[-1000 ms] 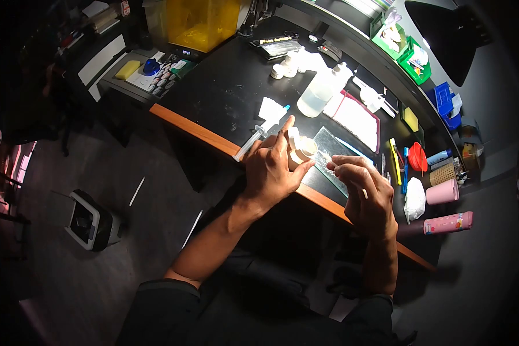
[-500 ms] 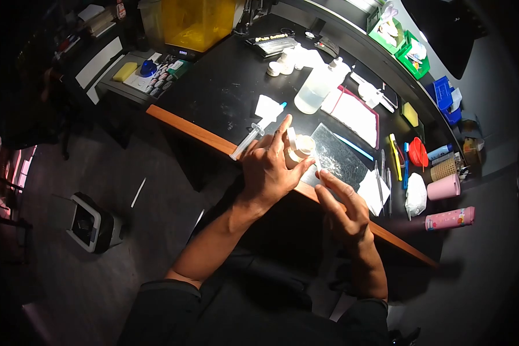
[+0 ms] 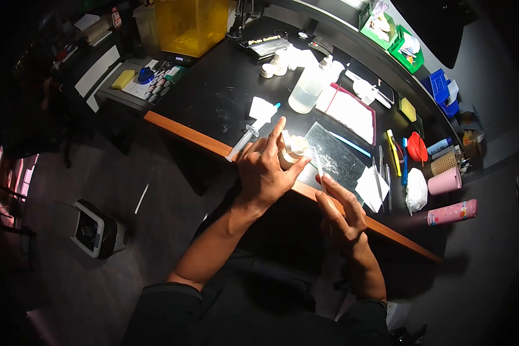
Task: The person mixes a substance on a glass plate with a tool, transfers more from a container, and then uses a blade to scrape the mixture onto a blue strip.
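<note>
A cream-coloured, plaster-like piece (image 3: pixel 294 150) with a rounded top is gripped in my left hand (image 3: pixel 265 176), its index finger stretched up along one side. The fingers hide part of the piece, and I cannot make out its exact kind. Between the thumb and fingers of my right hand (image 3: pixel 345 213) is a thin white stick (image 3: pixel 319 167), its upper end close to the piece. Behind the hands lies a glass slab (image 3: pixel 343 164) with whitish smears. Left of my left hand, a clear syringe (image 3: pixel 244 142) rests at the table's wooden edge, beside a white paper piece (image 3: pixel 262 108).
A squeeze bottle (image 3: pixel 307 89) stands behind the slab, near a white pad in a red frame (image 3: pixel 352 112). To the right lie tweezers (image 3: pixel 379 179), a yellow-handled tool (image 3: pixel 394 153), a red bowl (image 3: pixel 417 147) and a pink tumbler (image 3: pixel 452 213). A bin (image 3: pixel 97 230) stands on the floor.
The view has shifted slightly. Both hands keep nearly the same pose around the cream-coloured piece, and the white stick shows more plainly, more upright beside it.
</note>
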`<act>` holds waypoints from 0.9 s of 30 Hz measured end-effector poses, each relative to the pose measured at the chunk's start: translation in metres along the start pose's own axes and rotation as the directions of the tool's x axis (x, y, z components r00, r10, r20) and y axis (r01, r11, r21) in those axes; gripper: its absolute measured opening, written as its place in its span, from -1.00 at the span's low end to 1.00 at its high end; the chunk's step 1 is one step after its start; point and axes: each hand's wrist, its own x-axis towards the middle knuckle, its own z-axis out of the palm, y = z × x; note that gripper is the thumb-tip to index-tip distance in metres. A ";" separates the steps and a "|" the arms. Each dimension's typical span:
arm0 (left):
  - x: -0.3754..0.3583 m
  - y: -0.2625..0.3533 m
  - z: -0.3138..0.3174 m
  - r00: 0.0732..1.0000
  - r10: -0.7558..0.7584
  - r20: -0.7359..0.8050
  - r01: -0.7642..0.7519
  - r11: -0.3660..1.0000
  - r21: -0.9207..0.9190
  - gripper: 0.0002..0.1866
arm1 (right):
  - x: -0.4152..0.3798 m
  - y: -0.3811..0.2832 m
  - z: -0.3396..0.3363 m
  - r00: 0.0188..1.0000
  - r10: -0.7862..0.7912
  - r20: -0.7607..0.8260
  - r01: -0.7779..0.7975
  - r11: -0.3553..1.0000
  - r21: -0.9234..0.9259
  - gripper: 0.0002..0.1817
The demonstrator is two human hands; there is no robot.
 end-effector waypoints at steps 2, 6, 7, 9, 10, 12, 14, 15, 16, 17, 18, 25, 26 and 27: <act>0.003 0.010 -0.008 0.996 -0.054 0.072 0.054 0.999 0.002 -0.10 | 0.002 -0.002 0.004 1.000 0.002 -0.031 -0.003 1.000 -0.027 -0.72; 0.003 0.009 -0.008 0.998 -0.026 0.057 0.025 1.000 0.010 -0.11 | -0.003 -0.012 0.011 0.996 0.068 -0.052 -0.072 0.995 -0.071 -0.69; 0.002 0.004 -0.004 0.999 -0.017 0.040 0.018 1.000 -0.020 -0.11 | -0.006 -0.013 0.012 0.994 0.082 -0.071 -0.086 0.994 -0.060 -0.68; 0.001 0.002 -0.002 1.000 -0.007 0.021 0.007 0.999 -0.038 -0.11 | -0.009 -0.014 0.014 0.988 0.112 -0.106 -0.116 0.993 -0.037 -0.66; 0.001 0.004 -0.003 1.000 -0.003 0.021 0.004 1.000 -0.026 -0.11 | -0.009 -0.014 0.014 0.988 0.113 -0.106 -0.117 0.993 -0.031 -0.66; 0.001 0.005 -0.002 1.000 0.013 0.007 -0.013 1.000 0.008 -0.09 | -0.006 -0.013 0.014 0.987 0.118 -0.108 -0.121 0.992 -0.024 -0.66; 0.001 0.003 0.000 0.999 0.036 -0.027 -0.035 0.998 0.057 -0.06 | -0.005 -0.014 0.013 0.987 0.119 -0.104 -0.121 0.993 -0.012 -0.66; 0.001 0.003 0.000 0.999 0.031 -0.025 -0.030 0.998 0.051 -0.06 | -0.005 -0.014 0.013 0.988 0.119 -0.102 -0.120 0.993 -0.003 -0.66; 0.001 0.003 0.000 0.999 0.026 -0.024 -0.025 0.999 0.047 -0.06 | -0.004 -0.014 0.013 0.988 0.118 -0.099 -0.118 0.993 -0.001 -0.66; 0.000 0.003 -0.001 1.000 0.020 -0.022 -0.019 0.999 0.043 -0.06 | -0.003 -0.015 0.012 0.988 0.117 -0.097 -0.118 0.993 0.002 -0.66; 0.000 0.003 0.000 1.000 0.017 -0.021 -0.016 0.999 0.038 -0.06 | -0.003 -0.015 0.012 0.989 0.117 -0.095 -0.117 0.993 0.004 -0.66; -0.002 -0.001 0.001 1.000 0.012 -0.014 -0.012 1.000 0.018 -0.07 | 0.002 -0.019 0.012 0.994 0.089 -0.065 -0.089 0.996 0.003 -0.69; -0.001 -0.001 0.001 1.000 0.011 -0.014 -0.011 1.000 0.016 -0.07 | 0.002 -0.017 0.014 0.993 0.090 -0.071 -0.090 0.996 -0.003 -0.70; -0.001 -0.001 0.001 1.000 0.018 -0.019 -0.018 1.000 0.022 -0.07 | 0.001 -0.016 0.015 0.993 0.089 -0.078 -0.090 0.996 -0.008 -0.70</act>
